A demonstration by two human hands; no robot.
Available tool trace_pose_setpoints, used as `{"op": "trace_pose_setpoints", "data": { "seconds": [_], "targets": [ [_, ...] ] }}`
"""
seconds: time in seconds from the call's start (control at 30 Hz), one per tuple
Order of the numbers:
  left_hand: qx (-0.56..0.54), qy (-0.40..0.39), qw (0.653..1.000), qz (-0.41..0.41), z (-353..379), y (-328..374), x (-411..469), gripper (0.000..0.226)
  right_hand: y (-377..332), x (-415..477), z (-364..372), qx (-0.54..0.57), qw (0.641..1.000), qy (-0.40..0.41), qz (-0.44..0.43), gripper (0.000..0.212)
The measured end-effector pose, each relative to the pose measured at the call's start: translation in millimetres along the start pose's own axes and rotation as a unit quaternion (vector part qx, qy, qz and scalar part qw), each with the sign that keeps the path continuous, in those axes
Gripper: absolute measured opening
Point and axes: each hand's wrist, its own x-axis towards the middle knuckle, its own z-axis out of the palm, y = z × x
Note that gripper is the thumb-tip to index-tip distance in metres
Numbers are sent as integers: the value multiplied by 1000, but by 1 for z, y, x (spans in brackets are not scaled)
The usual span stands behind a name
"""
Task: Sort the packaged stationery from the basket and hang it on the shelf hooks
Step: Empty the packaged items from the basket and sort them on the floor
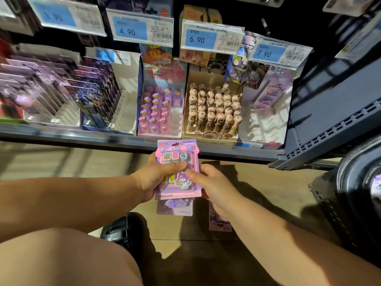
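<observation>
Head view: we crouch, knee (61,261) and shoe (123,230) nearest. Our left hand (156,178) grips a fanned stack of packs (178,172), thumb across the top face. Our right hand (214,186) pinches the top one's edge, probably to separate it for sorting. Another pack (218,221) shows under the right wrist; we cannot tell if it is held. Beyond lie the tan floor (257,176), the basket (354,193) at right, then the shelf (82,137) with pen boxes (212,108) and price tags (129,29).
</observation>
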Motion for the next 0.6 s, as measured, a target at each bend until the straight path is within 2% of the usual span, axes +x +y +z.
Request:
{"op": "trace_pose_setpoints", "data": {
  "seconds": [0.1,0.2,0.37,0.47,0.6],
  "targets": [
    [-1,22,1000,17,0,-2,0,93,0,3,4,-18,1000,-4,-16,20],
    [-12,28,999,19,-4,-3,0,84,1,5,6,-23,1000,-4,-14,22],
    [-18,19,1000,-15,-19,-3,-2,93,0,11,2,75,997,5,7,24],
    [-38,32,999,-12,-27,-3,0,80,-2,13,2,114,993,1,10,21],
    [-37,23,999,-7,-34,-4,2,81,1,18,2,147,989,-2,23,22]
  ]
}}
